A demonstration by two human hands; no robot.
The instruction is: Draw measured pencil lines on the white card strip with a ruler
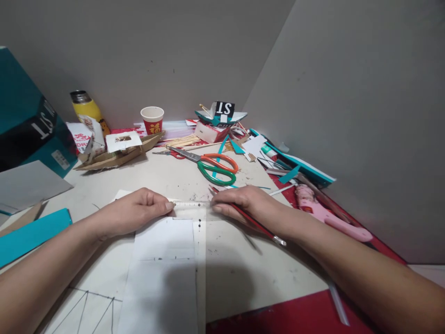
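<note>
A short clear ruler (189,204) spans the gap between my two hands. My left hand (137,211) is closed, pinching its left end between thumb and fingers. Closed too, my right hand (248,204) steadies the ruler's right end and holds a red pencil (259,223), its eraser end pointing toward me. Below the ruler lies a folded white paper strip (160,283) with small dark marks, on top of a cream strip (202,278) with dots along it. Just beyond my hands are scissors (217,169) with one orange and one green handle.
At the left stand a teal box (21,111) and a cardboard boat (121,157). Behind are a yellow bottle (86,109), a paper cup (152,121) and a small teal boat model (222,118). A pink glue gun (327,215) and paper scraps (253,144) lie right. Grey walls enclose the back.
</note>
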